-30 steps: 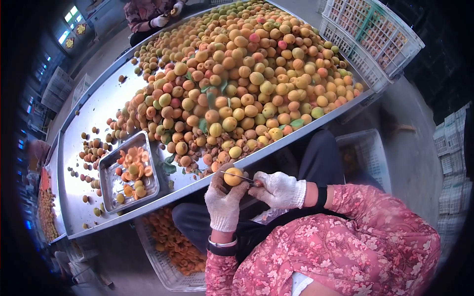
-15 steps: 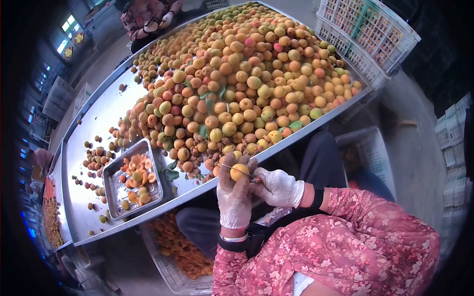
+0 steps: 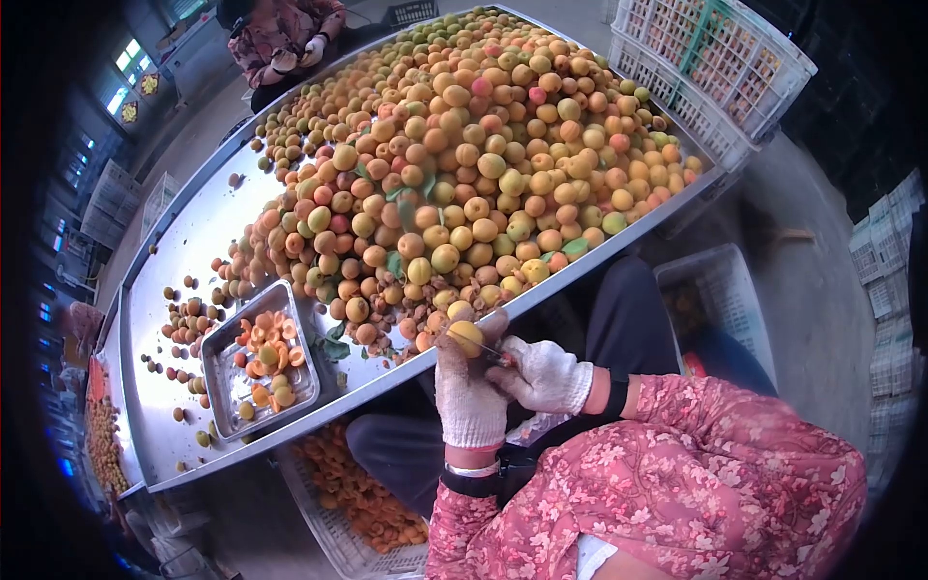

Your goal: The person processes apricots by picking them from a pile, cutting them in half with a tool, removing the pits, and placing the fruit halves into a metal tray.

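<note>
My left hand (image 3: 471, 391), in a soiled white knit glove, grips a yellow apricot (image 3: 465, 338) between thumb and fingers at the near edge of the metal table. My right hand (image 3: 547, 375), gloved likewise, is closed around a small knife (image 3: 501, 357). Its thin blade lies against the right side of the apricot, and most of the handle is hidden in the fist. Just beyond the hands rises a large heap of apricots (image 3: 493, 166) with some green leaves. To the left, a steel tray (image 3: 316, 372) contains apricot halves and a few whole fruits.
Below the table stands a crate (image 3: 333, 546) of orange apricot halves. Another pale crate (image 3: 739, 290) sits on the floor right of my knees. Stacked white crates (image 3: 710, 58) rise beyond the table's right corner. Across the table sits a person (image 3: 280, 43) in white gloves.
My left hand has turned and shifted slightly right with the apricot. The blade, earlier across the fruit's front, now shows at its right side. The view has shifted slightly.
</note>
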Action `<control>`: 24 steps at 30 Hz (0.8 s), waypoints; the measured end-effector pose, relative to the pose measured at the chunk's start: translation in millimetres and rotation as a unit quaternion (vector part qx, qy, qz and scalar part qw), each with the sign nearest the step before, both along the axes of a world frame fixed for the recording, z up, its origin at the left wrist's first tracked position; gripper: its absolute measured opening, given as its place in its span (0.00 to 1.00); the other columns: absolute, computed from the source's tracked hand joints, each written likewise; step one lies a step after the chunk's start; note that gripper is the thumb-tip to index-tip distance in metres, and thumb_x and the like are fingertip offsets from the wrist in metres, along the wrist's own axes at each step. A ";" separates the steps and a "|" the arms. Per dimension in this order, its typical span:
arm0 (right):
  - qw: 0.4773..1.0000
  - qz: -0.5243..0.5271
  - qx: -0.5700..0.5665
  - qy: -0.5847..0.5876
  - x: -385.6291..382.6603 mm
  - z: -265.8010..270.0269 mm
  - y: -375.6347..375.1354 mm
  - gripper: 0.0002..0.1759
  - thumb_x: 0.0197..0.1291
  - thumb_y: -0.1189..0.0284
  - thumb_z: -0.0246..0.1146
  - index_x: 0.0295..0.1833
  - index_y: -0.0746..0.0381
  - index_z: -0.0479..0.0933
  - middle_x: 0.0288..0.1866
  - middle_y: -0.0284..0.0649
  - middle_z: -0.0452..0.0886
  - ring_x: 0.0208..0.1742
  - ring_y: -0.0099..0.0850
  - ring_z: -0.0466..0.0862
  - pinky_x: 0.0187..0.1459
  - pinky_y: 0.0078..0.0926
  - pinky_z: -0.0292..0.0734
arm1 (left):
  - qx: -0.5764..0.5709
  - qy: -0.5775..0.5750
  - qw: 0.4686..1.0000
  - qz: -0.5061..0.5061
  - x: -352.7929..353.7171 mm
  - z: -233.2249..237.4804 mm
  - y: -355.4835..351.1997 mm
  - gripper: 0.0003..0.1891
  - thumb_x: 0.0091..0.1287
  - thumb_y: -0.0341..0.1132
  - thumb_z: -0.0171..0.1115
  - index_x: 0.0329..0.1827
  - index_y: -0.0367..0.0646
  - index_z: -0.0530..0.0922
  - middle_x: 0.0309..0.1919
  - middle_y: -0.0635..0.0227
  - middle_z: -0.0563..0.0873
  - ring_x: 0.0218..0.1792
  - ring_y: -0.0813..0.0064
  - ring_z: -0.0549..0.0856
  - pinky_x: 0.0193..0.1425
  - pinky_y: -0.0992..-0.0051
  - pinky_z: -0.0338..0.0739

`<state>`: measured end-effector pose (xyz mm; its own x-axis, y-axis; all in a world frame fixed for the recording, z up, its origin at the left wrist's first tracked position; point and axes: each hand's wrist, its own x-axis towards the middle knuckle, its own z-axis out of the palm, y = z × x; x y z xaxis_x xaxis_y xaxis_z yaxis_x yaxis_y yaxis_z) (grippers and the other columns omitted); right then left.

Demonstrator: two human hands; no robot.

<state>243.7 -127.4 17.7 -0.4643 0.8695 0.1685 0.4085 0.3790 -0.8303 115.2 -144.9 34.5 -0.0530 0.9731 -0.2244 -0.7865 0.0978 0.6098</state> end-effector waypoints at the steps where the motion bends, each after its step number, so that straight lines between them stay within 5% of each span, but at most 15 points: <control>1: 1.000 0.001 0.001 0.000 -0.2 2.1 0.2 0.17 0.65 0.60 0.62 0.45 0.63 0.71 0.24 0.51 0.79 0.28 0.53 0.82 0.27 0.44 0.76 | 0.001 0.000 1.000 0.001 0.6 -0.2 1.1 0.34 0.74 0.58 0.47 0.70 0.38 0.64 0.53 0.54 0.82 0.53 0.64 0.81 0.57 0.66 0.75; 7: 1.000 0.011 -0.014 -0.005 -0.4 5.2 3.2 0.19 0.65 0.59 0.62 0.48 0.64 0.71 0.26 0.50 0.80 0.28 0.52 0.82 0.28 0.44 0.77 | 0.016 0.066 0.997 0.029 0.5 5.9 3.4 0.33 0.75 0.57 0.47 0.69 0.37 0.65 0.54 0.53 0.82 0.56 0.64 0.78 0.62 0.65 0.72; 9: 0.998 0.003 0.050 -0.027 -1.9 -3.8 5.2 0.19 0.66 0.59 0.61 0.50 0.64 0.71 0.26 0.50 0.80 0.28 0.52 0.83 0.29 0.44 0.77 | -0.028 -0.062 0.997 0.021 3.8 8.6 3.9 0.32 0.75 0.57 0.47 0.69 0.38 0.66 0.53 0.54 0.82 0.56 0.65 0.78 0.63 0.65 0.72; 13: 0.999 0.017 0.033 -0.030 2.3 -0.5 4.8 0.19 0.66 0.59 0.61 0.50 0.65 0.71 0.27 0.51 0.80 0.29 0.51 0.83 0.29 0.44 0.77 | -0.030 -0.065 0.997 -0.004 -0.1 3.3 3.7 0.32 0.73 0.59 0.49 0.67 0.42 0.67 0.53 0.60 0.81 0.53 0.65 0.81 0.58 0.66 0.75; 20: 0.999 0.037 -0.018 -0.027 -0.3 8.6 7.1 0.21 0.66 0.59 0.60 0.51 0.66 0.71 0.27 0.50 0.81 0.29 0.52 0.83 0.28 0.44 0.77 | 0.014 0.109 0.991 0.076 1.9 2.4 0.9 0.30 0.74 0.58 0.48 0.64 0.40 0.69 0.47 0.59 0.83 0.50 0.65 0.81 0.57 0.68 0.76; 24: 0.999 0.022 0.031 -0.022 -6.5 -2.4 7.3 0.21 0.67 0.59 0.60 0.52 0.66 0.70 0.27 0.49 0.81 0.28 0.52 0.83 0.28 0.45 0.77 | -0.027 -0.015 0.999 0.033 1.0 3.4 1.6 0.30 0.75 0.58 0.47 0.65 0.40 0.68 0.49 0.56 0.83 0.50 0.64 0.82 0.58 0.68 0.76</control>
<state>237.2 -120.1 15.3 -0.5098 0.8368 0.1996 0.4269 0.4475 -0.7858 116.2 -143.3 38.0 -0.1087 0.9541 -0.2792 -0.8101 0.0778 0.5812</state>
